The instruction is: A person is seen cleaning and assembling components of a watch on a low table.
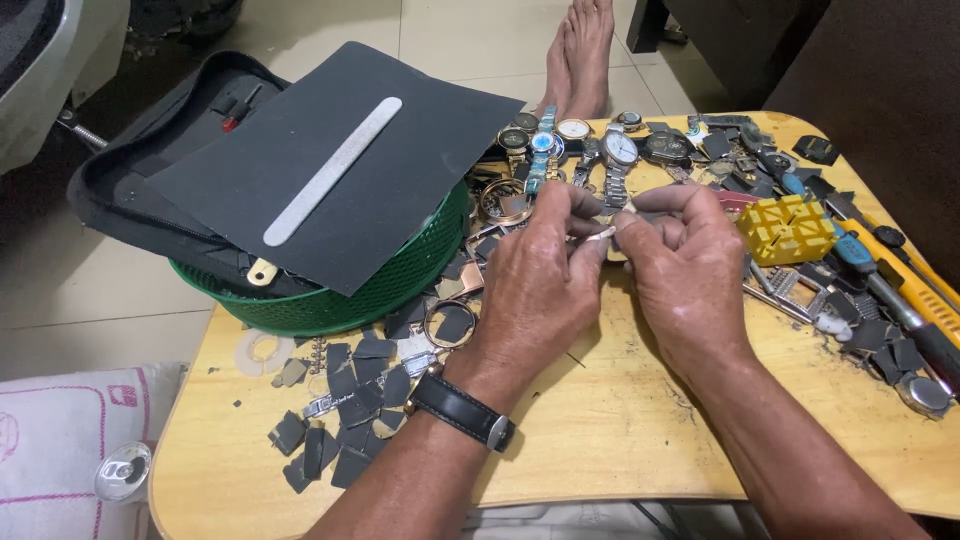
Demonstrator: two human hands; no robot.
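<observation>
My left hand, with a black-strapped watch on the wrist, pinches a small silver metal piece between thumb and fingers. My right hand meets it from the right, fingertips closed on a small dark scrap of abrasive paper pressed against the same piece. Both hands hover over the wooden table, just in front of a row of wristwatches.
A green basket at left carries a dark sheet with a metal file and a black zip case. Several dark cut scraps lie at left. A yellow plastic holder and screwdrivers sit at right. Bare feet rest beyond the table.
</observation>
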